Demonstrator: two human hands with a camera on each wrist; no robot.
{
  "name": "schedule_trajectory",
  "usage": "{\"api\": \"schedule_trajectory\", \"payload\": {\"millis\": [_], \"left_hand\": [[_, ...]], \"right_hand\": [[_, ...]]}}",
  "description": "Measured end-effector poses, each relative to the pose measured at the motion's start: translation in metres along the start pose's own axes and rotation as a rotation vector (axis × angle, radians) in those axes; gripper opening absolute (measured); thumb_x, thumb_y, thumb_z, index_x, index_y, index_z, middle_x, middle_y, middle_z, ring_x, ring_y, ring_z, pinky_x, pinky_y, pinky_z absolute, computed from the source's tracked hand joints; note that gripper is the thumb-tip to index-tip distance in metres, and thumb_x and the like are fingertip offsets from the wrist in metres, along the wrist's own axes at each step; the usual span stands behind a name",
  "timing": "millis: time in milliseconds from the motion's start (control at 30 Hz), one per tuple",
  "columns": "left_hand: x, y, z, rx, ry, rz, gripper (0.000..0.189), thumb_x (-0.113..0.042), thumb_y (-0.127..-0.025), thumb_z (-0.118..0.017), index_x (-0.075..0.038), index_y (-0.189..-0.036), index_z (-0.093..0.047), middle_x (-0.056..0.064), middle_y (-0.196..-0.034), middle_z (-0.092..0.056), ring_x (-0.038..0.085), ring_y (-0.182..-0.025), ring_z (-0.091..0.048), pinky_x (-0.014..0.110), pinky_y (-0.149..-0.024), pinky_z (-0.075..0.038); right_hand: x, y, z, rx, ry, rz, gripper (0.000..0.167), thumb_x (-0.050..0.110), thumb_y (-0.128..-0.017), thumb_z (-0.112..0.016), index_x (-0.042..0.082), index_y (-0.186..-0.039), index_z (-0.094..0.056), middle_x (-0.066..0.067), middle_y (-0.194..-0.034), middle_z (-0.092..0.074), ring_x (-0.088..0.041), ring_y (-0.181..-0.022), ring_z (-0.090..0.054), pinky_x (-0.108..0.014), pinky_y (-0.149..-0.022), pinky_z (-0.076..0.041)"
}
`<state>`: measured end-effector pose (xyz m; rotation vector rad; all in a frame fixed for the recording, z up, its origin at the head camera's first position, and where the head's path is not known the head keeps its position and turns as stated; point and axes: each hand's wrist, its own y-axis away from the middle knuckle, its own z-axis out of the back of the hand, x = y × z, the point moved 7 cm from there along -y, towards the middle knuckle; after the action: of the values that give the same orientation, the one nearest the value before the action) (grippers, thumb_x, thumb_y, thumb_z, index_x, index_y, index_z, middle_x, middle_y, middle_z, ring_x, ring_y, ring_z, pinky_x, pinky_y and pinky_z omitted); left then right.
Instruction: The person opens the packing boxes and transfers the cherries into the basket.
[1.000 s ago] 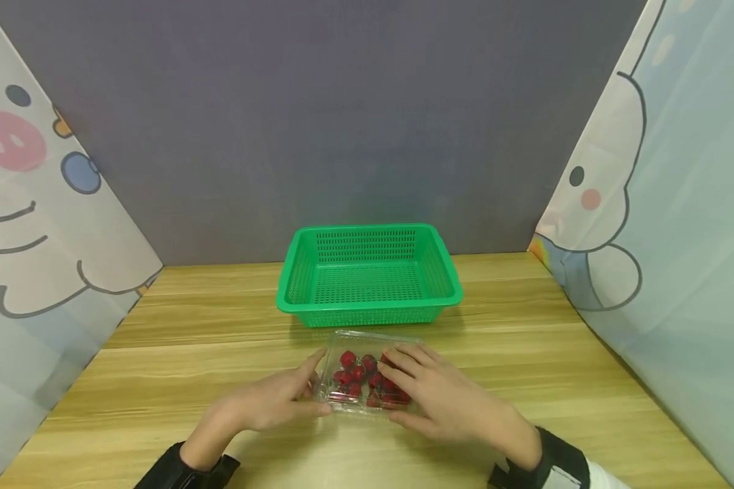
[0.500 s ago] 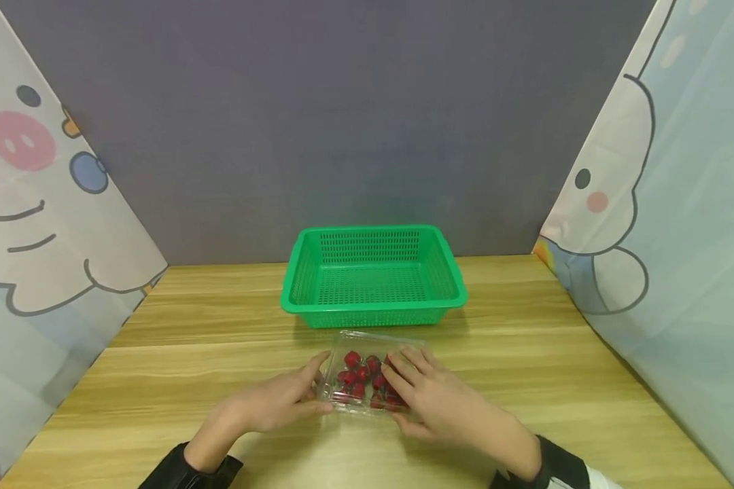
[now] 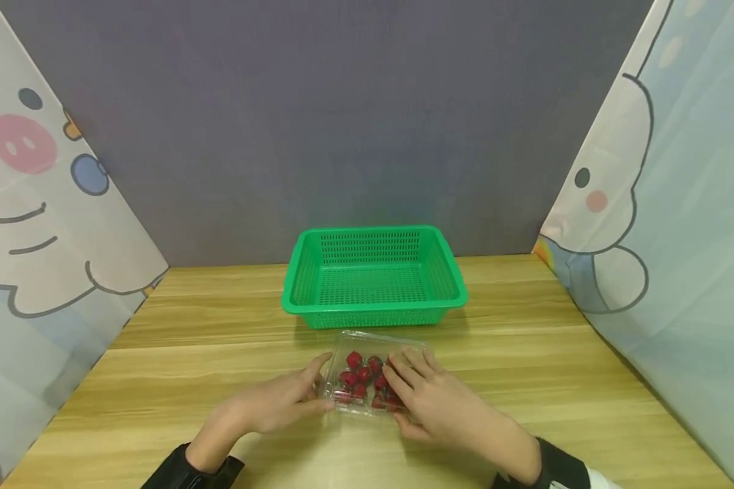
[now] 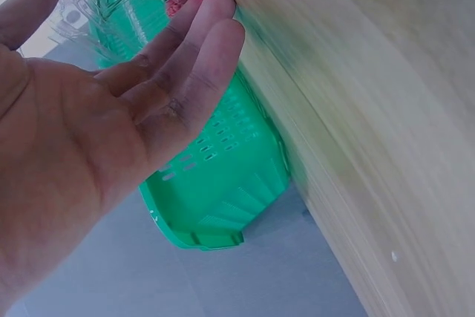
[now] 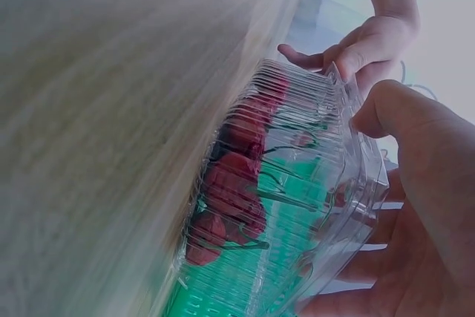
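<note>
A clear plastic clamshell box (image 3: 373, 337) lies closed on the table, with several red cherries (image 3: 354, 360) inside. Dark green stems show through its ribbed side in the right wrist view. My left hand (image 3: 275, 404) is at the box's left side, its fingers loosely extended and its thumb at the near left corner. Spread over the right part of the lid, the fingers of my right hand (image 3: 443, 401) lie nearly straight and hide some of the fruit. The right thumb touches the lid's near edge (image 5: 356, 135).
Just behind the box stands a green plastic basket (image 3: 376, 307) with slotted walls. A dark grey panel (image 3: 367, 136) closes off the back of the wooden table (image 3: 189, 326). Cartoon-printed sheets (image 3: 67, 251) rise along both sides.
The head view has shifted slightly, so the box and basket appear a little farther right. My right fingers have slid slightly right on the lid; my left hand keeps its place by the box.
</note>
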<state>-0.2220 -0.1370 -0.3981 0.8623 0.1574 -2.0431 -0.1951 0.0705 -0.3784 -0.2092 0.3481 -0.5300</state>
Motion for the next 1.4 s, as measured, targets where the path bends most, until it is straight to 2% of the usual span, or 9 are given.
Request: {"api": "schedule_trajectory", "payload": {"millis": [300, 533, 800, 967, 1133, 1400], "left_hand": [[0.0014, 0.0008, -0.0021, 0.002, -0.018, 0.016, 0.086, -0.052, -0.105, -0.053, -0.002, -0.163, -0.014, 0.007, -0.116, -0.071, 0.019, -0.102, -0.069, 0.043, -0.089, -0.056], [-0.0020, -0.0012, 0.0010, -0.003, -0.027, 0.012, 0.085, -0.051, -0.105, -0.052, -0.001, -0.163, -0.014, 0.006, -0.119, -0.069, 0.020, -0.105, -0.068, 0.044, -0.090, -0.056], [-0.0027, -0.0024, 0.0007, 0.004, -0.022, 0.016, 0.086, -0.052, -0.105, -0.053, -0.002, -0.163, -0.014, 0.006, -0.118, -0.070, 0.020, -0.104, -0.068, 0.043, -0.090, -0.056], [-0.0012, -0.0009, -0.0017, 0.011, 0.003, 0.019, 0.084, -0.050, -0.105, -0.053, -0.003, -0.163, -0.015, 0.002, -0.120, -0.065, 0.019, -0.105, -0.066, 0.043, -0.088, -0.055], [0.0003, -0.0017, -0.0025, 0.004, 0.018, 0.019, 0.083, -0.049, -0.106, -0.052, -0.003, -0.163, -0.015, 0.010, -0.128, -0.064, 0.028, -0.114, -0.064, 0.050, -0.094, -0.053], [-0.0050, -0.0056, -0.0001, -0.062, 0.027, -0.053, 0.078, -0.044, -0.107, -0.053, 0.002, -0.161, -0.020, 0.018, -0.138, -0.057, 0.033, -0.124, -0.059, 0.055, -0.103, -0.047]], "right_hand": [[0.0013, 0.0001, 0.0001, -0.001, -0.009, -0.004, 0.061, 0.038, -0.093, -0.071, -0.005, -0.136, -0.062, -0.025, -0.137, -0.060, -0.045, -0.126, -0.057, -0.058, -0.095, -0.053], [-0.0007, -0.0001, 0.0026, -0.022, -0.002, -0.015, 0.062, 0.037, -0.091, -0.072, -0.004, -0.136, -0.062, -0.025, -0.136, -0.061, -0.046, -0.126, -0.057, -0.060, -0.095, -0.053], [0.0008, -0.0006, 0.0030, 0.022, 0.014, -0.030, 0.061, 0.037, -0.093, -0.070, -0.004, -0.137, -0.061, -0.024, -0.138, -0.060, -0.045, -0.127, -0.057, -0.058, -0.096, -0.052], [0.0044, -0.0002, 0.0017, 0.025, 0.030, -0.020, 0.060, 0.037, -0.094, -0.069, -0.005, -0.136, -0.061, -0.025, -0.137, -0.060, -0.045, -0.126, -0.057, -0.059, -0.095, -0.053], [0.0046, 0.0003, -0.0017, 0.028, 0.020, -0.039, 0.060, 0.036, -0.094, -0.069, -0.005, -0.137, -0.061, -0.026, -0.138, -0.059, -0.046, -0.127, -0.056, -0.059, -0.095, -0.053], [0.0035, 0.0011, -0.0029, 0.059, 0.012, -0.065, 0.059, 0.036, -0.095, -0.068, -0.004, -0.138, -0.060, -0.025, -0.138, -0.059, -0.045, -0.127, -0.056, -0.059, -0.095, -0.053]]}}
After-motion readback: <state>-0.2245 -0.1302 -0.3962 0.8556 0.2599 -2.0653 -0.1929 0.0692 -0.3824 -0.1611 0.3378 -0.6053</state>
